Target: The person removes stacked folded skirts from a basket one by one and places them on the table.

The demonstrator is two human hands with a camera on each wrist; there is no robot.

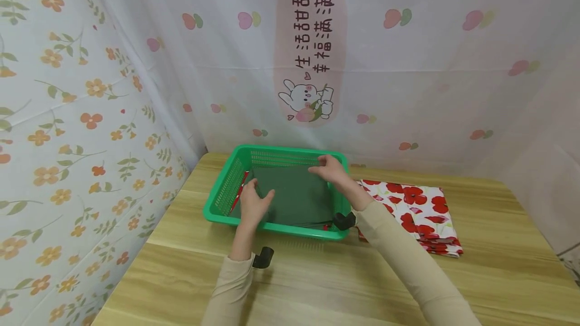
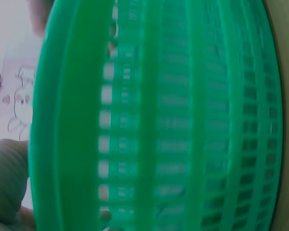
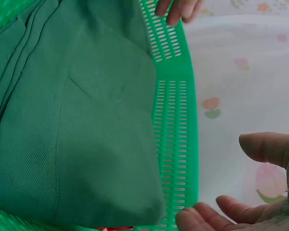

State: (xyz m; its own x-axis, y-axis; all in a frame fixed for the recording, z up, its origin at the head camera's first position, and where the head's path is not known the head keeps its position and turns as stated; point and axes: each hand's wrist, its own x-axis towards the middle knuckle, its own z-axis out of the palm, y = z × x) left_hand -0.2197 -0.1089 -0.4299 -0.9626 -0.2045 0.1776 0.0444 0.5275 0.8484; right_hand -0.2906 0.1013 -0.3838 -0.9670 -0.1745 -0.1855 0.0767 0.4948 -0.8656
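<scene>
A green plastic basket (image 1: 277, 228) with slotted walls stands on the table. In it lies a folded dark green cloth (image 1: 296, 195), its stacked fold edges showing in the right wrist view. My left hand (image 1: 254, 206) is over the basket's left front part, fingers and thumb spread apart, holding nothing. Over the back right corner is my right hand (image 1: 332, 170), with its thumb and fingers parted and nothing between them. The left wrist view is mostly filled by the basket's outer wall (image 2: 149, 120). A bit of red fabric (image 1: 239, 194) peeks out beside the green cloth.
Right of the basket, a folded white cloth with red poppies (image 1: 412, 202) lies on the wooden table (image 1: 317, 280), partly behind my right forearm. A printed curtain (image 1: 408, 89) hangs behind the table, and a flowered one (image 1: 81, 165) hangs along the left.
</scene>
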